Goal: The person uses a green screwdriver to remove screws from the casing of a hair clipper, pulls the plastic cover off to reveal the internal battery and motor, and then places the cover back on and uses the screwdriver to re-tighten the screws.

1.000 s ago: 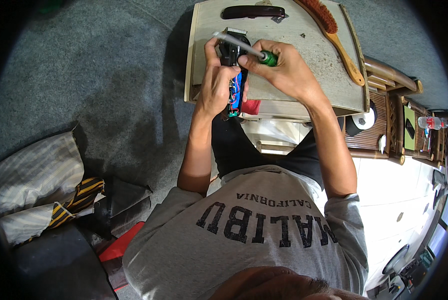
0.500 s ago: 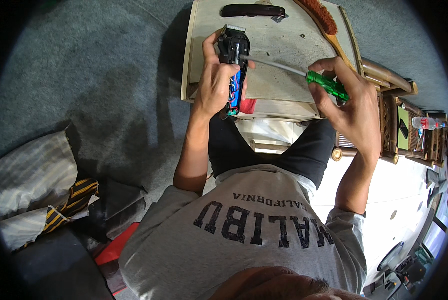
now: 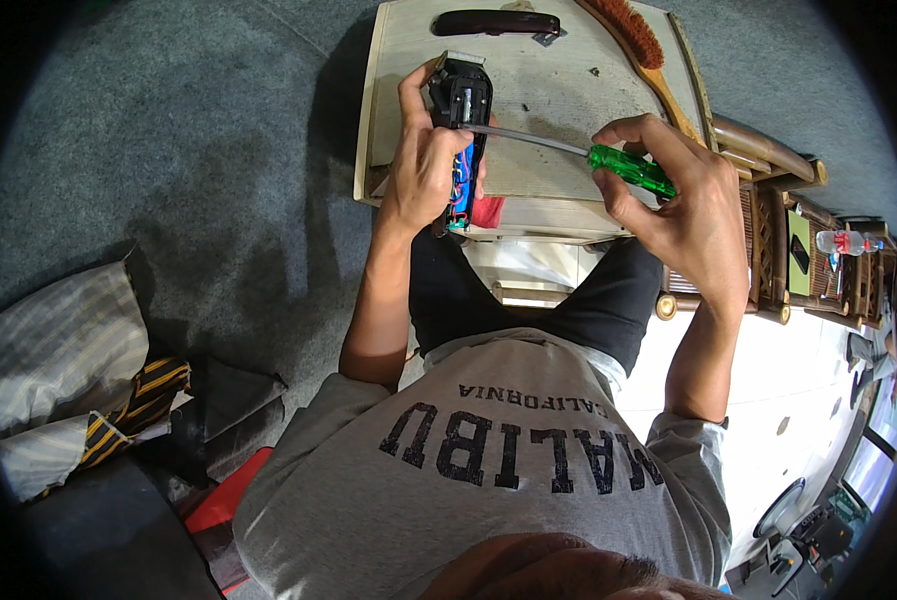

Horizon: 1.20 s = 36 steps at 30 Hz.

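My left hand [image 3: 427, 170] is wrapped round an opened black hair clipper [image 3: 476, 100], its metal blade end pointing away from me. Inside the clipper show a blue battery, coloured wires and a small green board at the near end. My thumb lies across its open side. In my right hand [image 3: 691, 190] is a screwdriver [image 3: 632, 171] with a clear green handle, pinched between thumb and fingers. Its metal shaft reaches left to the clipper, with the tip at the middle of the body beside my left thumb. Whether the tip presses on a part I cannot tell.
Under my hands is a small pale wooden table [image 3: 549, 85]. On it lie a dark curved cover [image 3: 496, 22] and a wooden-handled brush [image 3: 634, 40]. A red cloth [image 3: 487, 212] sits at its near edge. Bamboo furniture [image 3: 769, 150] stands at right, with a bottle [image 3: 842, 242].
The screwdriver and my right hand have moved slightly left, and the tip is lower along the clipper, nearer my left thumb. The whole view has shifted a little.
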Motion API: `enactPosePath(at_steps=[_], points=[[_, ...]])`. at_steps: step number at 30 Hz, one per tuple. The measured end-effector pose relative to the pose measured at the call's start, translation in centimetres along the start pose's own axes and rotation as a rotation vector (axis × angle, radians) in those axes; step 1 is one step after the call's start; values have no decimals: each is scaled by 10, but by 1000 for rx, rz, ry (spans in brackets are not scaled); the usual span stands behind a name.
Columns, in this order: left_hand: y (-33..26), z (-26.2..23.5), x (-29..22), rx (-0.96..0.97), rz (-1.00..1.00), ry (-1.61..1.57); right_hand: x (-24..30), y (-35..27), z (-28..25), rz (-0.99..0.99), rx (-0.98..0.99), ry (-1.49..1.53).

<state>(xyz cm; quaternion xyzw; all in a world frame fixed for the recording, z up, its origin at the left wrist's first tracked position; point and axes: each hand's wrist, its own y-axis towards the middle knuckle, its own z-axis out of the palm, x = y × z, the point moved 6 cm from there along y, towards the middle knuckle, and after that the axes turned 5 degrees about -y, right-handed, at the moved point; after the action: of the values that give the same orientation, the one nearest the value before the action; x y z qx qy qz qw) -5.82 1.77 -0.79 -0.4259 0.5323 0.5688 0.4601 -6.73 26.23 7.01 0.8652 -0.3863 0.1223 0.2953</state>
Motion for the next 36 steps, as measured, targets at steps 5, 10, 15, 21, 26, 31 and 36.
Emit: enactPosePath(at_steps=[5,10,15,21,26,31,36], points=[[-1,1,-1,3,11,15,11,4,-11,-33,11,-70],[-1,2,2,8,23,54,24,14,-30,-151,-12,-156],[-1,-2,4,8,-5,4,51,58,-41,-442,-66,-250],[4,0,3,-4,-22,-40,57,70,-71,-486,268,119],[2,1,4,-20,-14,-9,52,66,-68,-308,161,121],[-3,-6,5,-36,-10,-56,36,55,-46,-462,-34,175],[-1,-2,4,-17,-45,7,23,46,-45,-84,46,68]])
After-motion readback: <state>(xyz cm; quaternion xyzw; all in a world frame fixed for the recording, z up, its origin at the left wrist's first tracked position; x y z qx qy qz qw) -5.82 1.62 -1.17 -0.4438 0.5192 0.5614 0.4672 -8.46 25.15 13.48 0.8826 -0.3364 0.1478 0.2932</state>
